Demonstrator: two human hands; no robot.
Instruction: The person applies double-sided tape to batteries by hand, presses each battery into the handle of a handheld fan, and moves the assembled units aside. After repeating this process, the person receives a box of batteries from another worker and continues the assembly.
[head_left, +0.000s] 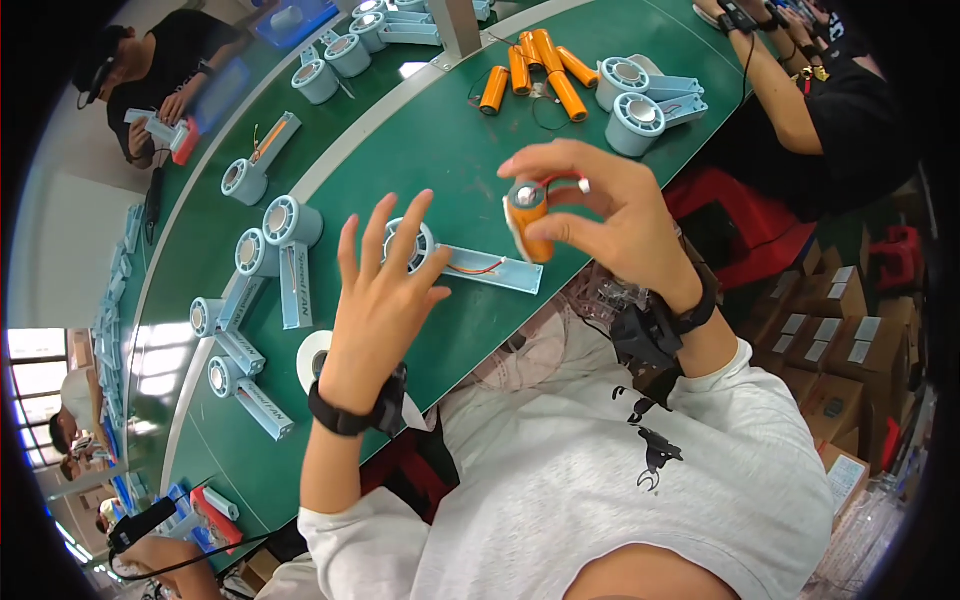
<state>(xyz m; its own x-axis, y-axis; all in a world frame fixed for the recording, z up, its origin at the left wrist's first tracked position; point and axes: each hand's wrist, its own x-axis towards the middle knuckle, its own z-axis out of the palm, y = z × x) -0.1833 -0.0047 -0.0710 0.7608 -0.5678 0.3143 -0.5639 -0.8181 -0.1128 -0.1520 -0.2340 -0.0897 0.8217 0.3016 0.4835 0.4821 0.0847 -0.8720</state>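
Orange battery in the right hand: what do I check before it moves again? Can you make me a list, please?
1. Right hand has the orange battery between thumb and fingers: ok.
2. White plug clear of that hand: cannot tell, they overlap in the picture.
3. Light blue fan lying on the green table: ok.
4. Wires visible in the fan's open handle: ok.
5. Whole fan in sight: not ok, the left hand hides part of its round head.

Center fan [512, 276] before battery cluster [561, 82]
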